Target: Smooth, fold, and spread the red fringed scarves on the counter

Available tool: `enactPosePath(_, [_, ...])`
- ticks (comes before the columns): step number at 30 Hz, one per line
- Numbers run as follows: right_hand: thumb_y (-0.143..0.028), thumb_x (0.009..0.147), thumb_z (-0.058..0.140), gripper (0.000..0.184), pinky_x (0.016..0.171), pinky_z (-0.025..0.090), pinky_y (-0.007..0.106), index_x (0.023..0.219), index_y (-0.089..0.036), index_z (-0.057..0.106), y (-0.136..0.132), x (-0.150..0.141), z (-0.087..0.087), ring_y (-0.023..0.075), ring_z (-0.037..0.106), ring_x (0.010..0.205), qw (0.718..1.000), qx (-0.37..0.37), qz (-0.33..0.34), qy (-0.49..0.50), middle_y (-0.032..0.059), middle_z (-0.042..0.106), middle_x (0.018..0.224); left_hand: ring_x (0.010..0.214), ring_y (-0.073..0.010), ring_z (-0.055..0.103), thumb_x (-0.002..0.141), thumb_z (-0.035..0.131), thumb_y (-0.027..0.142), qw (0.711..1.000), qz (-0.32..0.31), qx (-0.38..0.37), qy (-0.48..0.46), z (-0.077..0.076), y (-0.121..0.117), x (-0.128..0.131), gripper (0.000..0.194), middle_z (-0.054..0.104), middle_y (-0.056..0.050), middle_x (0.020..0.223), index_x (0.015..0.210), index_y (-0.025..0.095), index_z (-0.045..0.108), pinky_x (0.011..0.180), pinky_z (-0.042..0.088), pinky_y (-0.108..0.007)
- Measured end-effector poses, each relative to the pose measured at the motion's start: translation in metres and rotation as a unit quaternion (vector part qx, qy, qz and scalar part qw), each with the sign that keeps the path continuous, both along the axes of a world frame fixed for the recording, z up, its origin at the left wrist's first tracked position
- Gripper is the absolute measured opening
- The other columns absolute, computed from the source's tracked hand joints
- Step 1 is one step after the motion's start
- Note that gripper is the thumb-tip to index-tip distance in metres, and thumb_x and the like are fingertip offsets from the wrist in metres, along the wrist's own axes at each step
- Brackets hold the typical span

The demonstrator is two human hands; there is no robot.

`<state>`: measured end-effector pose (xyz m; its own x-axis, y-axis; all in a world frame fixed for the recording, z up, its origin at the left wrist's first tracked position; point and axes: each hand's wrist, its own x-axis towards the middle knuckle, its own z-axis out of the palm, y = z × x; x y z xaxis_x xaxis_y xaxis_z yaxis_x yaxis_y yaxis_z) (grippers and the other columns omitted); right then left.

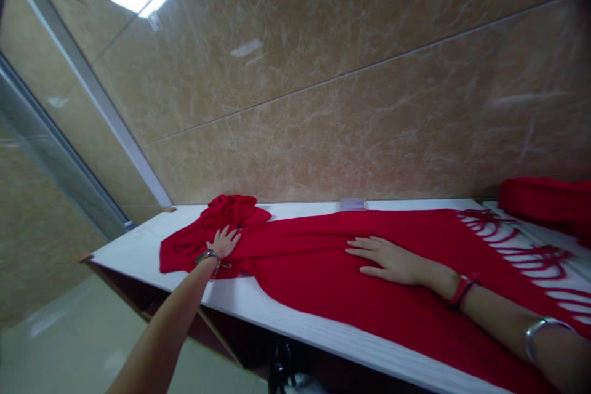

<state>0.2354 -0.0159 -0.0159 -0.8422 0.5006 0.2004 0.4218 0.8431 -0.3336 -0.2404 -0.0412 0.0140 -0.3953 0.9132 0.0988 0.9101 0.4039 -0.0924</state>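
Note:
A long red fringed scarf [314,271] lies along the white tabletop. Its left end is bunched up in folds, while the fringe [517,240] spreads out at the right. My left hand [224,242] rests on the scarf beside the bunched part, fingers spread and palm down. Farther right, my right hand [385,260] lies flat on the smooth middle of the cloth with its fingers stretched out. Neither hand grips the fabric. A few creases run lengthwise between the two hands.
A tiled wall [351,98] rises directly behind the white tabletop [138,252]. More red cloth [545,206] lies at the far right. A small pale item [353,204] sits against the wall. Below the tabletop is an open shelf space with dark items [281,363].

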Motion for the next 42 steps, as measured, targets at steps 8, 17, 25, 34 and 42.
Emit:
enactPosePath(8, [-0.056, 0.085, 0.033, 0.056, 0.108, 0.014, 0.044, 0.133, -0.028, 0.038, -0.005, 0.001, 0.008, 0.0235, 0.027, 0.130, 0.999, 0.016, -0.015, -0.040, 0.0035, 0.034, 0.141, 0.128, -0.0250, 0.026, 0.089, 0.027, 0.030, 0.962, -0.205, 0.177, 0.038, 0.012, 0.004, 0.083, 0.043, 0.032, -0.013, 0.137, 0.125, 0.015, 0.046, 0.104, 0.025, -0.042])
enactPosePath(17, [-0.048, 0.087, 0.035, 0.051, 0.109, 0.015, 0.040, 0.131, -0.022, 0.041, -0.032, 0.009, 0.018, 0.0208, 0.027, 0.130, 0.998, 0.037, -0.004, -0.059, 0.0049, 0.035, 0.140, 0.133, -0.0209, 0.017, 0.088, 0.033, 0.049, 0.873, -0.461, -0.125, -0.094, 0.001, -0.056, 0.134, 0.053, 0.020, 0.000, 0.147, 0.138, 0.031, 0.024, 0.107, 0.016, -0.038])
enactPosePath(25, [-0.052, 0.087, 0.029, 0.058, 0.105, 0.018, 0.052, 0.136, -0.021, 0.031, -0.016, 0.016, 0.033, 0.0271, 0.019, 0.132, 0.962, 0.002, -0.263, -0.069, 0.0087, 0.028, 0.144, 0.125, -0.0198, 0.037, 0.089, 0.023, 0.049, 0.900, -0.415, -0.075, -0.111, 0.027, -0.006, 0.162, 0.054, 0.042, -0.007, 0.135, 0.129, 0.018, 0.044, 0.104, 0.024, -0.032])
enactPosePath(34, [-0.063, 0.083, 0.022, 0.065, 0.099, 0.016, 0.063, 0.139, -0.028, 0.024, -0.019, 0.038, 0.002, 0.0345, 0.013, 0.132, 0.901, 0.001, -0.398, -0.171, 0.0039, 0.018, 0.147, 0.130, -0.0416, 0.010, 0.066, 0.045, 0.071, 0.932, -0.295, -0.155, -0.142, -0.004, 0.044, 0.157, 0.087, 0.012, -0.012, 0.145, 0.138, 0.028, 0.025, 0.094, 0.021, -0.064])
enactPosePath(42, [-0.071, 0.077, 0.023, 0.077, 0.097, 0.014, 0.065, 0.140, -0.029, 0.017, -0.025, 0.049, 0.009, 0.0386, 0.009, 0.132, 0.894, -0.054, -0.393, -0.209, 0.0059, 0.011, 0.149, 0.131, -0.0402, 0.005, 0.067, 0.041, 0.073, 0.928, -0.301, -0.168, -0.142, 0.005, 0.030, 0.158, 0.086, 0.006, -0.008, 0.146, 0.139, 0.031, 0.020, 0.095, 0.017, -0.064])
